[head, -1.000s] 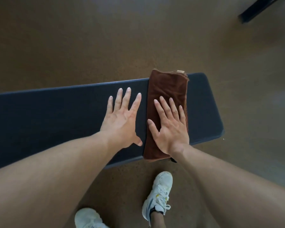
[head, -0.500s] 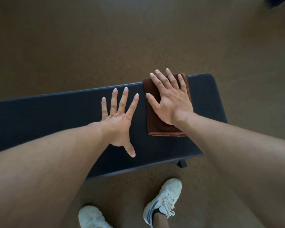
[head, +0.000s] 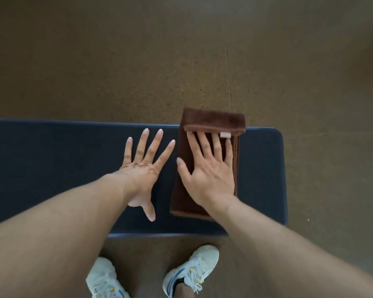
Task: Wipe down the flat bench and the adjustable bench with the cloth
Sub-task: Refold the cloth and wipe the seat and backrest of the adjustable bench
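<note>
A dark navy padded flat bench [head: 263,168] runs across the view from the left edge to a rounded end on the right, standing on a brown speckled floor [head: 159,61].

The left hand [head: 142,168] lies flat on the bare pad, palm down, all four fingers spread wide and the thumb splayed back toward the near edge — it has hold of nothing.

Just beside it, the right hand [head: 209,173] presses flat on a folded brown cloth [head: 213,121], fingers straight and slightly apart, thumb out to the left and touching the cloth's left margin. The hand grips nothing; it only bears down on the fabric.

The cloth lies lengthwise across the bench near its right end. Its far portion reaches past the bench's far edge, and there a fold of it is doubled back over the fingertips, covering their ends. A small pale label [head: 225,135] shows on that fold, above the little finger. The cloth's near hem stops short of the bench's near edge.

Below the bench, two white sneakers [head: 192,269] stand on the floor — one under each forearm.
</note>
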Available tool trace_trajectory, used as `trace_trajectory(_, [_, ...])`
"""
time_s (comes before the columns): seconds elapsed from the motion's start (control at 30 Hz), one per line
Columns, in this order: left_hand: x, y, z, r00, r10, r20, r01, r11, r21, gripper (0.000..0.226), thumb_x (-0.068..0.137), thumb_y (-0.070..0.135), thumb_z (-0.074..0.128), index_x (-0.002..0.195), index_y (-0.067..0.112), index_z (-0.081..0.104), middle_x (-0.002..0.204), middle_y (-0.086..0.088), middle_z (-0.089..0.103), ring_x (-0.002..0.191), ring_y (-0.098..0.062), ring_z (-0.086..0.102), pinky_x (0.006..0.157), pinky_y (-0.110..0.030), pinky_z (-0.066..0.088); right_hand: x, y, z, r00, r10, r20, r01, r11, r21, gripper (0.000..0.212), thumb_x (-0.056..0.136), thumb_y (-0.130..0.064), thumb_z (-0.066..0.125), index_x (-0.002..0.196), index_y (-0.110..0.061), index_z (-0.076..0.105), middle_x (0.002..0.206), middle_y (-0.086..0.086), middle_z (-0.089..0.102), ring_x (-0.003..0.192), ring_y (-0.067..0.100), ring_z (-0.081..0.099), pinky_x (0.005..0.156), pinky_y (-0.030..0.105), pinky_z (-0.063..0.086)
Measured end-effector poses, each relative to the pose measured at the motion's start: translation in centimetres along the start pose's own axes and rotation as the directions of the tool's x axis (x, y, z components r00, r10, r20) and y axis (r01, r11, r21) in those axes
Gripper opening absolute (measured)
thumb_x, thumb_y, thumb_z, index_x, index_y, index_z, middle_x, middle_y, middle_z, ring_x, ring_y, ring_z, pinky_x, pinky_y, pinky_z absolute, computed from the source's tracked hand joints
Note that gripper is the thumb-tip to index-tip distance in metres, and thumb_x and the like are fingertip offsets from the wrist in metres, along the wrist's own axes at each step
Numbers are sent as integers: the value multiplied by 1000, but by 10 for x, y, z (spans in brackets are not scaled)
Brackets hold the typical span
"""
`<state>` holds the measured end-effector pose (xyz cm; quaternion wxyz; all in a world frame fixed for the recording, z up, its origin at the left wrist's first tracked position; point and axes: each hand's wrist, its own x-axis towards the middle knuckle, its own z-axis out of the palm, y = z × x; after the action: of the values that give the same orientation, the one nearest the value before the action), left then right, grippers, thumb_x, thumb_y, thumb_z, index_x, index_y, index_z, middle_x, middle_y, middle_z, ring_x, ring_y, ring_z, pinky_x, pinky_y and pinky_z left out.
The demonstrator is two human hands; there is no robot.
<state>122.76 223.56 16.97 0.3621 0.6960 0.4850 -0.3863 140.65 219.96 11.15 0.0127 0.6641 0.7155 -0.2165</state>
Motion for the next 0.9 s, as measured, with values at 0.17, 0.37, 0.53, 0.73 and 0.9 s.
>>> trace_trajectory(0.17, [-1, 1, -1, 1000, 0, -9, 0, 1000, -18, 178, 46, 60, 96, 130, 38, -59, 133, 2, -71, 121, -27, -67, 109, -58, -35, 80, 0, -24, 995, -101, -24, 100, 994, -45, 55, 104, -61, 26, 131, -31, 64, 134, -5, 68, 134, 23, 56, 116, 49, 31])
trace_trajectory(0.37, [-2, 3, -2, 1000, -19, -13, 19, 999, -26, 177, 46, 59, 97, 131, 40, -58, 135, 4, -70, 124, -26, -66, 112, -58, -33, 81, 66, -44, 990, -128, -54, 123, 988, -92, 52, 106, -61, 28, 100, -27, 67, 103, -2, 75, 101, 27, 69, 91, 43, 43])
trace_trajectory(0.53, [-2, 4, 1, 1000, -21, -20, 21, 999, -33, 178, 45, 61, 96, 130, 40, -59, 135, 4, -70, 126, -27, -64, 114, -58, -31, 55, 119, -48, 989, -16, -148, 5, 997, -74, 52, 106, -59, 32, 131, -30, 66, 130, -3, 71, 130, 22, 58, 120, 46, 29])
trace_trajectory(0.73, [2, -1, 6, 998, 12, -56, -15, 999, -38, 178, 45, 62, 96, 131, 41, -58, 136, 4, -69, 124, -26, -65, 111, -56, -35, 10, 121, -34, 919, 346, -190, -329, 937, 117, 63, 107, -60, 33, 164, -33, 28, 175, -9, 18, 162, 15, 6, 129, 50, 20])
trace_trajectory(0.9, [7, -7, 11, 994, 62, -94, -64, 998, -18, 176, 46, 63, 95, 132, 39, -57, 136, 3, -69, 125, -30, -64, 111, -59, -33, -61, 106, -9, 806, 558, -199, -527, 828, 192, 71, 106, -61, 27, 168, -31, 10, 177, -4, 5, 161, 23, 14, 124, 52, 31])
